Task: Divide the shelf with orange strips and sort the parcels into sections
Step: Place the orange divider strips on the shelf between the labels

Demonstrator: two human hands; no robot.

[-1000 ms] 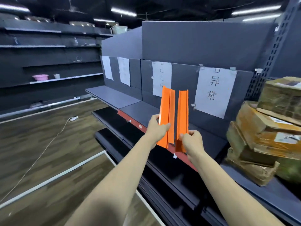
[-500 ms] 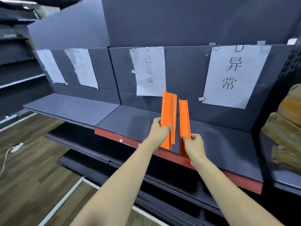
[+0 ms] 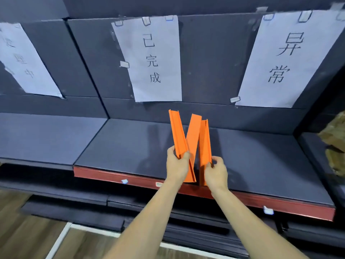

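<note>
Orange strips held upright above shelf front edge.
Left hand (image 3: pixel 176 165) grasps two strips (image 3: pixel 179 134); right hand (image 3: pixel 216 171) pinches a third strip (image 3: pixel 205 144) over the shelf (image 3: pixel 121 144).

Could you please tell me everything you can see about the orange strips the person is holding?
The orange strips are three long, narrow pieces in matte orange, folded lengthwise into angled channels; they look like card or thin plastic. They fan out in an M-like shape above the dark shelf board, far ends toward the back panel. The left hand grips two of them, one leaning left, one crossing to the right. The right hand pinches the third near its lower end. None lies on the shelf yet.
</note>
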